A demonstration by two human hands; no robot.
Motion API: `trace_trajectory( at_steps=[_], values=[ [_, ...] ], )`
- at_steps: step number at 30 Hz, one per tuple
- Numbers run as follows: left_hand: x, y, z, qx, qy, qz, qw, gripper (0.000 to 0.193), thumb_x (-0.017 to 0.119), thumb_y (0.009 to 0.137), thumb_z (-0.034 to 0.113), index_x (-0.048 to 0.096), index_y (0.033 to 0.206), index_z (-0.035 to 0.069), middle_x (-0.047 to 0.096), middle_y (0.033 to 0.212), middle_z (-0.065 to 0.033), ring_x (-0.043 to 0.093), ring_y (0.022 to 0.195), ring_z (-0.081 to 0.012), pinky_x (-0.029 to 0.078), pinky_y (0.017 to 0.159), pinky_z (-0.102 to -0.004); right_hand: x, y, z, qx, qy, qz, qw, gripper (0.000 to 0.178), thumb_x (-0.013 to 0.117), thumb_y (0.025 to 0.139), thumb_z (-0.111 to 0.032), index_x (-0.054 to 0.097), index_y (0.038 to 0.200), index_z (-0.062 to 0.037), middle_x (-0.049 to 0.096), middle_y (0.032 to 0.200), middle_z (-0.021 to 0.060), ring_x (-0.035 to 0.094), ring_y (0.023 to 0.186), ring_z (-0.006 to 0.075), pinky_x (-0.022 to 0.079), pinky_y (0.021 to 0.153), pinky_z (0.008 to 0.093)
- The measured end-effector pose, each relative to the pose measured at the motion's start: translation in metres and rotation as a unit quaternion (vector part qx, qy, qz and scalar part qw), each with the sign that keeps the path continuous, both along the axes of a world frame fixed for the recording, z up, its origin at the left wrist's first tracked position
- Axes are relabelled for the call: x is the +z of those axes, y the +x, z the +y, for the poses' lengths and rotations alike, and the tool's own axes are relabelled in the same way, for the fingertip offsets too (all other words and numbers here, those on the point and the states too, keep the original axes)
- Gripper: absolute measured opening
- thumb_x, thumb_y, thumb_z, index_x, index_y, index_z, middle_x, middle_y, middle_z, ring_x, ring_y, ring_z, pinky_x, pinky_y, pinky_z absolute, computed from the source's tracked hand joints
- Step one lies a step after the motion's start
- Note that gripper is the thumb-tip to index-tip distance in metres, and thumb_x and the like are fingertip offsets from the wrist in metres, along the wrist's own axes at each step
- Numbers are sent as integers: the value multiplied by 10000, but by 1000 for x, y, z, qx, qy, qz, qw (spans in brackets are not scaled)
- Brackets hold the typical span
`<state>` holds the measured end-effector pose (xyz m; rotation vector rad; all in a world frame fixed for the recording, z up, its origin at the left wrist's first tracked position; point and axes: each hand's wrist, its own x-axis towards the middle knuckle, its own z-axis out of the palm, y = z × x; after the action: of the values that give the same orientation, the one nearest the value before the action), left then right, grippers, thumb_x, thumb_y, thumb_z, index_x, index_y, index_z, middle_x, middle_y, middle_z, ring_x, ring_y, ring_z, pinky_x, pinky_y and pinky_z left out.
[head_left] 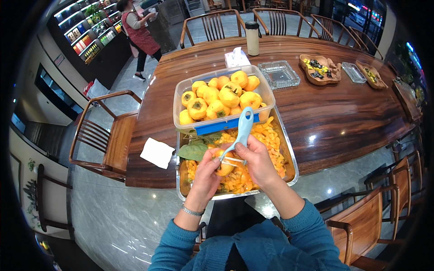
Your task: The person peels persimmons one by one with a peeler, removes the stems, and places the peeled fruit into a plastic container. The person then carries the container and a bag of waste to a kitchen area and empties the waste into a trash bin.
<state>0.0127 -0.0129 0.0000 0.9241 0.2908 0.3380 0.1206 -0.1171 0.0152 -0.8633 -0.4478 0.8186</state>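
One persimmon (224, 170) sits in the left grip (205, 172), beside the peeler (244, 128).

My left fingers (210, 161) hid part of the persimmon (224, 169) I held, and orange peelings (269, 137) covered most of the tray (293, 167) below.

The peeler (244, 128) is pale blue, the persimmons (211, 95) yellow-orange with brown-green caps (197, 105), the peels (271, 143) orange. A vivid blue latch (221, 127) marks the clear bin (271, 97); the tray (292, 167) is silver, the leaf (191, 151) green, the napkin (157, 153) white. Sleeves (312, 226) are teal, the desk (334, 122) dark brown (streaked with wavy grain), the flask (253, 43) cream with a black lid (252, 25), the floor (104, 212) marbled grey.
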Motion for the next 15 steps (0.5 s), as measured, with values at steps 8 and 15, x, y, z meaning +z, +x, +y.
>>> trace_trajectory(
  at_steps=[8, 15],
  values=[
    [-3, 0, 4, -24, -42, -35, 998, 263, 471, 880, 224, 458, 1095, 73, 555, 1033, -110, 545, 891, -218, 452, 712, -318, -1, 12, 4, -120, 3, 128, 984, 130, 481, 918, -95, 525, 1018, -25, 582, 905, 57, 550, 806, 128, 450, 803, 283],
    [-9, 9, -1, 10, -188, -30, 982, 219, 423, 936, 253, 459, 1113, 129, 544, 1108, -44, 536, 985, -180, 448, 782, -352, 0, -10, 4, -42, 30, 22, 998, 182, 482, 932, -138, 512, 1050, -3, 606, 1067, 133, 584, 968, 171, 479, 809, 295]
  ],
)
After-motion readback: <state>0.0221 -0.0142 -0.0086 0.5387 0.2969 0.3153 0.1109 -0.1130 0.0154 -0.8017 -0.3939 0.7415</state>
